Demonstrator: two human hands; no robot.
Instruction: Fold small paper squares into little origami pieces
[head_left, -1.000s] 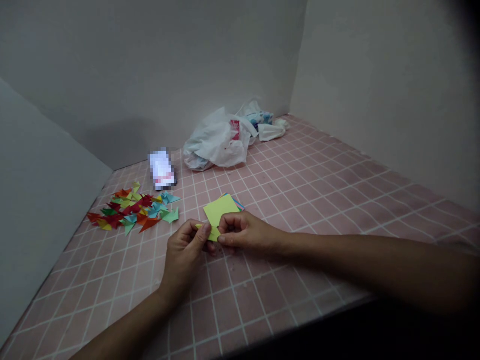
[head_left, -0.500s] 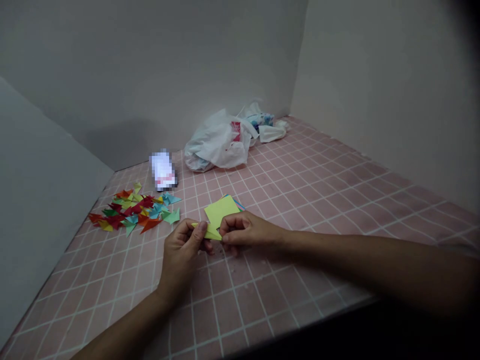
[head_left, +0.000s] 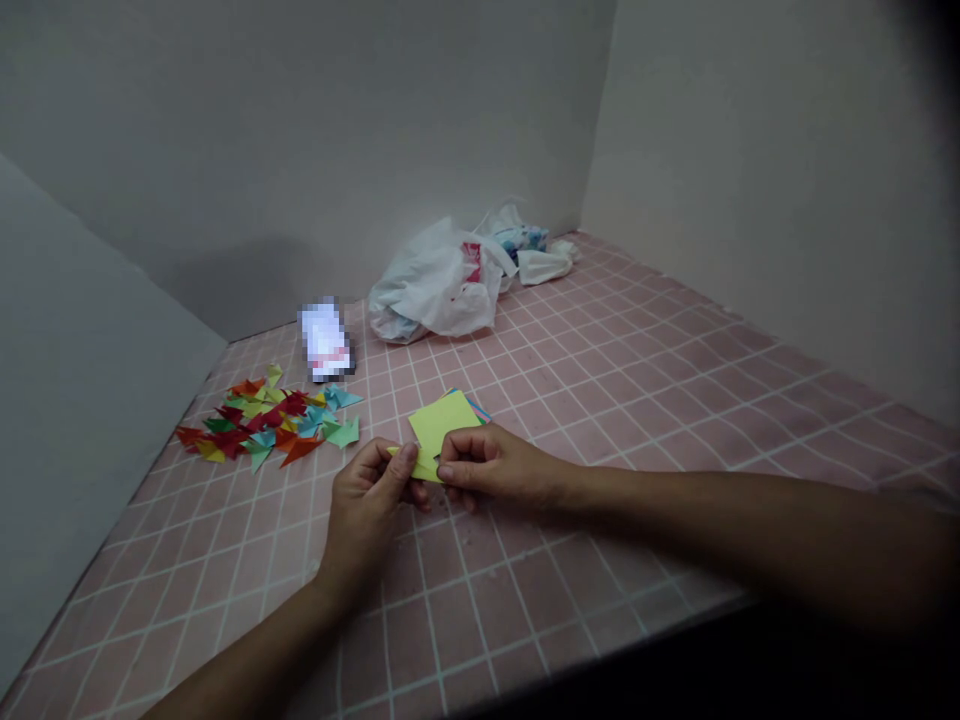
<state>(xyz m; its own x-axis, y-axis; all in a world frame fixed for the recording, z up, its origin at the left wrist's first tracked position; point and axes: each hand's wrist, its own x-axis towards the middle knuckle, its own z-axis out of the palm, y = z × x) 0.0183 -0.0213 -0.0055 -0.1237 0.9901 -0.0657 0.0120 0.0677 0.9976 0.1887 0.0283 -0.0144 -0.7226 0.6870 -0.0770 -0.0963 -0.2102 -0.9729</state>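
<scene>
My left hand (head_left: 371, 498) and my right hand (head_left: 484, 462) meet over the pink checked surface, both pinched on a small folded yellow-green paper piece (head_left: 424, 468). The fingers of each hand are closed on its ends. Just behind the hands lies a small stack of square papers (head_left: 442, 417) with a yellow-green sheet on top and blue and pink edges showing beneath. To the left rests a heap of folded paper triangles (head_left: 266, 418) in red, orange, yellow, green and blue.
A white plastic bag (head_left: 439, 283) and more crumpled bags (head_left: 536, 255) lie at the back corner. A small white blurred object (head_left: 325, 340) sits behind the triangle heap. Grey walls enclose the surface on the left, back and right. The near edge drops into darkness.
The hands and folded piece have barely shifted; the fingers adjusted slightly on the paper. Nothing else moved.
</scene>
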